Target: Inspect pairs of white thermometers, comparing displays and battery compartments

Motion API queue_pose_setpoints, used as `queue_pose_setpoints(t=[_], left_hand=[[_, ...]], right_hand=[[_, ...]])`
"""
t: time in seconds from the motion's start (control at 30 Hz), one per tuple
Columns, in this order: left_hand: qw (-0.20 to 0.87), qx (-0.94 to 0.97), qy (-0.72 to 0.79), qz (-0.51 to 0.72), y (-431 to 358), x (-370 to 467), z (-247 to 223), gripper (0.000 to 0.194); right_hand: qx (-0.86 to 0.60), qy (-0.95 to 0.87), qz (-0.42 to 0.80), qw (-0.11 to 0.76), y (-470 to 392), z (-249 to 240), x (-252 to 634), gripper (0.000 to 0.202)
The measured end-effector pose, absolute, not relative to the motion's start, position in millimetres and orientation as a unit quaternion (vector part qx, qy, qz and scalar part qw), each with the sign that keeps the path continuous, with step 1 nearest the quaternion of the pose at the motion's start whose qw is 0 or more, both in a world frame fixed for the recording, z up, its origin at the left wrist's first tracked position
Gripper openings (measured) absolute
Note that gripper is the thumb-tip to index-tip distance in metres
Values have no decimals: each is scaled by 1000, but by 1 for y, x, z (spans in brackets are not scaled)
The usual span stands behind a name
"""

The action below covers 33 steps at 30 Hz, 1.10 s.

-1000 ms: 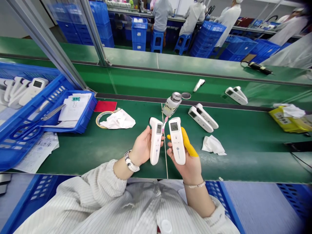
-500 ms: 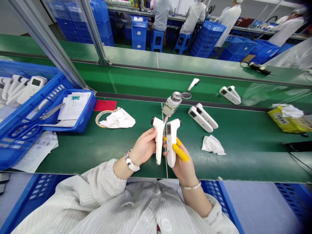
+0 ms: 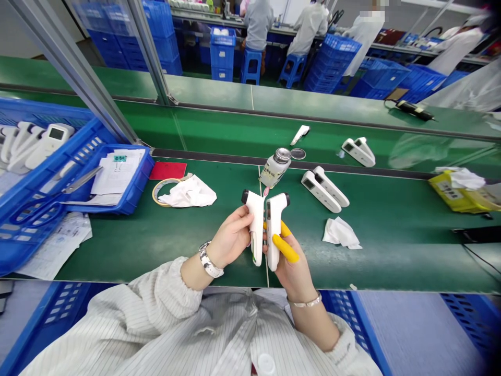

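My left hand (image 3: 231, 237) is closed around a white infrared thermometer (image 3: 256, 222) with a black sensor end. A second infrared thermometer (image 3: 274, 224) is gripped upright in my right hand (image 3: 294, 269), which wears yellow covers on its thumb and a finger. Both are held side by side above the green bench, their handles pointing toward me. Just beyond them stands a bottle (image 3: 275, 168) with a metal top and its round lid tipped back. To the right, two more white thermometers (image 3: 324, 190) lie side by side, with a crumpled white cloth (image 3: 342, 233) nearer me.
At left, a roll of tape (image 3: 158, 194) lies partly under a white cloth (image 3: 191, 192), near a red card (image 3: 168, 171). A blue tray (image 3: 135, 206) holds papers and scissors. The blue basket (image 3: 23, 245) contains several thermometers. A yellow packet (image 3: 450, 193) sits far right.
Both thermometers have turned in my hands: the right one shows more of its side and less of its screen face. They are slightly closer together.
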State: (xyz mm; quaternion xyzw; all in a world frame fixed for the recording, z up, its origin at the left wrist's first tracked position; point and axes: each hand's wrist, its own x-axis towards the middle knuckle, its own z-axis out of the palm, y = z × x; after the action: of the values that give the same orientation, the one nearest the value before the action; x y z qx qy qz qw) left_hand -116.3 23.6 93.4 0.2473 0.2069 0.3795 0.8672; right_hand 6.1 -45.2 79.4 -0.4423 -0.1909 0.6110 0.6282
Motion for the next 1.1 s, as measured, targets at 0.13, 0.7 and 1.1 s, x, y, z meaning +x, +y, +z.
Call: queue_pose_setpoints(t=[0.13, 0.7, 1.1], left_hand=[[861, 257, 221, 380, 23, -115, 95, 17], [824, 257, 287, 415, 24, -114, 93, 19], [623, 355, 347, 605, 21, -127, 104, 40]], right_hand=[[-429, -200, 617, 629, -45, 80, 6, 40], [-488, -213, 540, 652, -45, 80, 9, 55], [-489, -233, 503, 673, -41, 64, 1, 31]])
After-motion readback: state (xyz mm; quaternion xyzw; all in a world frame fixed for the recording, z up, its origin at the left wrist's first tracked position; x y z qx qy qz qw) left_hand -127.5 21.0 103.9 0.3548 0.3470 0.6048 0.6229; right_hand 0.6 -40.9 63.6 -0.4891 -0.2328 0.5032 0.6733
